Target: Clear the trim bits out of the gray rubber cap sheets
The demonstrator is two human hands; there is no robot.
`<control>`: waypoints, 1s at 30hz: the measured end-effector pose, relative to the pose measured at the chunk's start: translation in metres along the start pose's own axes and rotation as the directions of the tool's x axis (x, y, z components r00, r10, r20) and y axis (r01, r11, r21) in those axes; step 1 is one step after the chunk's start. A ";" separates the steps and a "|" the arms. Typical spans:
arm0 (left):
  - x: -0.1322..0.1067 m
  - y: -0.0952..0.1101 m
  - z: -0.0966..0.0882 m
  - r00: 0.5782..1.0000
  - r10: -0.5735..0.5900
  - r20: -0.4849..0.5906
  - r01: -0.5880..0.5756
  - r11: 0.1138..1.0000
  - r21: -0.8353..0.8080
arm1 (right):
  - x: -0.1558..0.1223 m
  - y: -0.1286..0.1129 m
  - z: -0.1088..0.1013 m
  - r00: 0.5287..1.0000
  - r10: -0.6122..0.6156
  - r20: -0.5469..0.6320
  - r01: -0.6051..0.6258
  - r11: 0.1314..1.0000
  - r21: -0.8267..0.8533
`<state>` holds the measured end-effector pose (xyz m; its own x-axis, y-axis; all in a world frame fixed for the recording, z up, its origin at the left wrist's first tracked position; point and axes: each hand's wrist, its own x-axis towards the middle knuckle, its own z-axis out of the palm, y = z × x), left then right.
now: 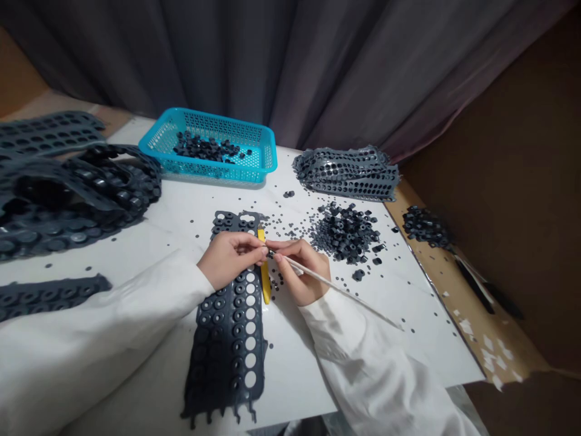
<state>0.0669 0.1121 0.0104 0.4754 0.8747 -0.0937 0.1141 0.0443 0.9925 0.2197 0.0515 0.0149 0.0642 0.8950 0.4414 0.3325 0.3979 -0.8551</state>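
Observation:
My left hand is closed in a pinch, with a small dark piece at its fingertips, mostly hidden. Against it my right hand grips a thin whitish stick, whose tip meets that piece. Its long end slants down to the right. Under my left hand lies a black rubber sheet of moulded round parts, one column of it open holes. A yellow-handled tool rests along the sheet's right edge.
Behind stands a turquoise basket holding black pieces. Right of my hands are a heap of small black parts and stacked perforated sheets. More rubber sheets pile up on the left. Dark-handled tools lie at the right edge.

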 end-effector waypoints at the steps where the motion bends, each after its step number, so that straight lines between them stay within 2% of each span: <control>1: 0.000 0.000 0.000 1.000 0.002 -0.001 -0.002 1.000 -0.004 | 0.000 0.000 0.000 1.000 -0.027 -0.001 0.027 0.999 -0.030; 11: 0.000 -0.002 0.001 1.000 -0.001 -0.011 0.001 1.000 -0.016 | 0.001 0.001 -0.001 0.986 -0.165 0.010 0.164 0.973 -0.165; 18: 0.001 -0.001 0.001 0.999 -0.030 -0.027 0.029 0.998 -0.048 | 0.000 0.003 -0.002 0.997 -0.074 0.012 0.074 0.995 -0.064; 25: 0.001 0.000 0.001 1.000 -0.013 -0.021 0.013 0.999 -0.030 | 0.000 0.004 -0.002 0.995 -0.098 0.025 0.100 0.991 -0.088; 30: 0.001 0.000 0.001 1.000 -0.008 -0.024 0.008 1.000 -0.017 | 0.002 0.009 -0.003 0.977 -0.206 0.059 0.213 0.963 -0.166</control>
<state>0.0686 0.1122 0.0099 0.4536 0.8856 -0.0999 0.1034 0.0591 0.9929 0.2256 0.0563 0.0089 -0.0616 0.8043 0.5910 0.4904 0.5401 -0.6840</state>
